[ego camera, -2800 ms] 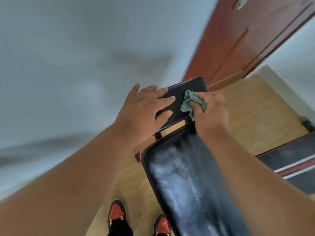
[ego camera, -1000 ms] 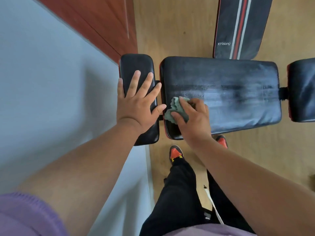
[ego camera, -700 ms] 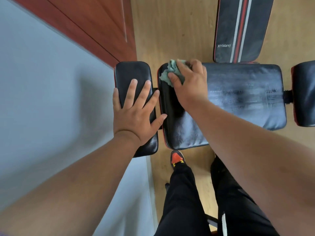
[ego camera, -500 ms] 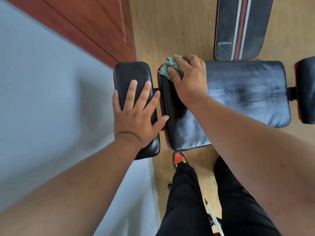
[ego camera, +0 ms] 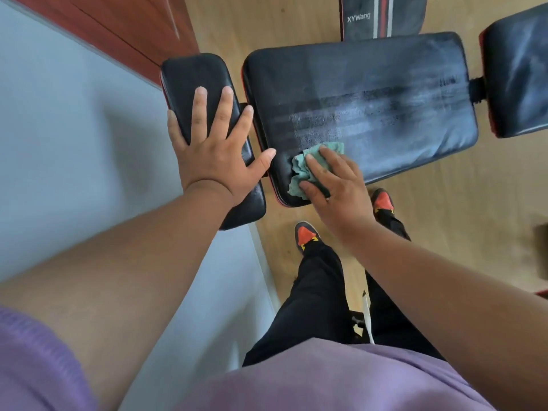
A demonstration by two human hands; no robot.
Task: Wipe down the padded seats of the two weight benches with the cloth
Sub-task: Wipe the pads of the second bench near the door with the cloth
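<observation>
floor (ego camera: 296,22): light wood | wall (ego camera: 74,137): pale grey | door (ego camera: 133,22): red-brown

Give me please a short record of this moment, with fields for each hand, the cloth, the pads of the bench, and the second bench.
left hand: flat, fingers spread, on the small end pad
right hand: pressing the green cloth onto the long middle pad
cloth position: near-left corner of the long middle pad
long middle pad surface: pale streaks across the centre and right part
right end pad: untouched by either hand
second bench: striped, marked XYWang, behind the first, no hand on it
</observation>
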